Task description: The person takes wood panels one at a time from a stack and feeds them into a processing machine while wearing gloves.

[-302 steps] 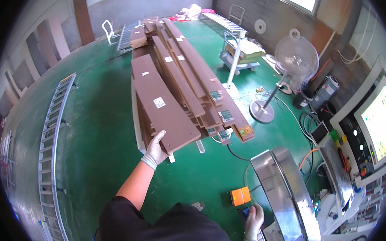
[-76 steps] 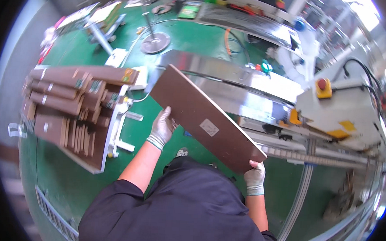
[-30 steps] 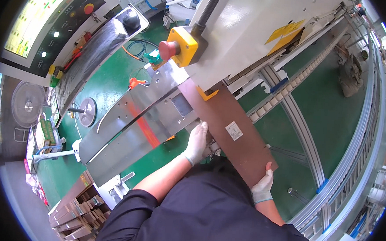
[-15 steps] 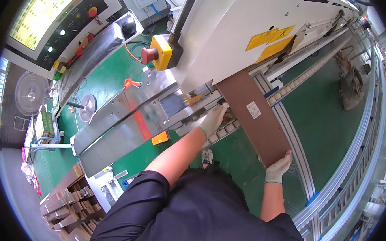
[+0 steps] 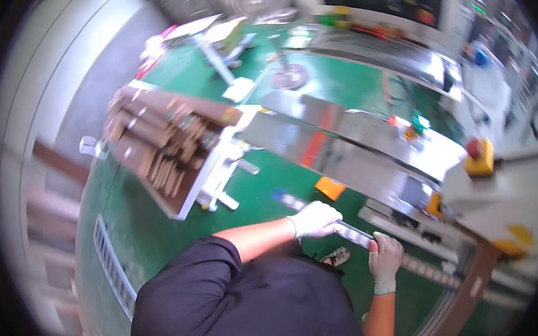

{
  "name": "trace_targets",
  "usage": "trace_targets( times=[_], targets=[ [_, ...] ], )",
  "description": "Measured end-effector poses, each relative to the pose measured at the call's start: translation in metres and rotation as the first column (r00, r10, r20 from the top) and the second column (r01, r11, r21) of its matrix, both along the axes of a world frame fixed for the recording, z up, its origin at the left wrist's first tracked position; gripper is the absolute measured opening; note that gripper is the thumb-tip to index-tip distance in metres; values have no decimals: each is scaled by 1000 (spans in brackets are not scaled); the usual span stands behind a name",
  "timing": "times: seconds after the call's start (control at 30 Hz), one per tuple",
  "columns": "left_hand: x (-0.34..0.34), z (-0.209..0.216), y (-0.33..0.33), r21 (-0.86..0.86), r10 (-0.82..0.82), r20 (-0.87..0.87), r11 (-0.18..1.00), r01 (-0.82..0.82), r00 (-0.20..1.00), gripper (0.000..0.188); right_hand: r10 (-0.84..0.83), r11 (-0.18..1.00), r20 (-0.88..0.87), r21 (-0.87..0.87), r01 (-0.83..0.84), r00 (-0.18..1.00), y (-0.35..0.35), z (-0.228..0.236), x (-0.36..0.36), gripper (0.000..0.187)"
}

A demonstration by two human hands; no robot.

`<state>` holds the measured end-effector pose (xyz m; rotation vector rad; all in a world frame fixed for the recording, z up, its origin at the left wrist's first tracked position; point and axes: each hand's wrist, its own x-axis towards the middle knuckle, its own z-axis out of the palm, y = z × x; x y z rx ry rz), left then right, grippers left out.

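Observation:
Both my hands wear pale gloves and sit over a narrow segmented conveyor rail (image 5: 423, 267) in front of me. My left hand (image 5: 316, 221) is closed, knuckles up, at the rail's left part. A short way to its right, my right hand (image 5: 387, 256) is closed too, thumb toward the left hand. Between them runs a light strip (image 5: 355, 235) with a dark edge; blur hides whether it is the rail itself or a thin piece held along it. Apart from both hands, a long brown panel (image 5: 465, 300) with a white label lies at the right by the machine.
Ahead lies a grey metal machine table (image 5: 368, 155) with a red stripe. A yellow box with a red emergency button (image 5: 480, 157) stands at the right. Stacked brown boards (image 5: 160, 130) fill a cart on the left. An orange block (image 5: 330, 188) shows beyond my left hand.
The view has swung left, bringing the board cart closer to the middle. My right hand has let go of the brown panel and come in beside my left hand at the rail.

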<state>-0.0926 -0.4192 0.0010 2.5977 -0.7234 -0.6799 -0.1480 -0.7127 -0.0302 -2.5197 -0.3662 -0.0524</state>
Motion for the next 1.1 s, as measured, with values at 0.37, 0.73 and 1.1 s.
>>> trace_targets(
  times=[0.37, 0.73, 1.1],
  targets=[
    [-178, -93, 443, -445, 994, -14, -106, -889, -112, 36, 99, 993, 49, -66, -96, 994, 151, -9, 25, 23],
    [-222, -13, 707, -696, 557, -498, -714, -77, -664, 42, -142, 948, 24, -285, 143, 990, 175, -32, 29, 36],
    [-243, -44, 763, -657, 528, -494, -747, -102, -691, 33, -235, 936, 12, -269, 229, 972, 205, -32, 31, 40]
  ],
)
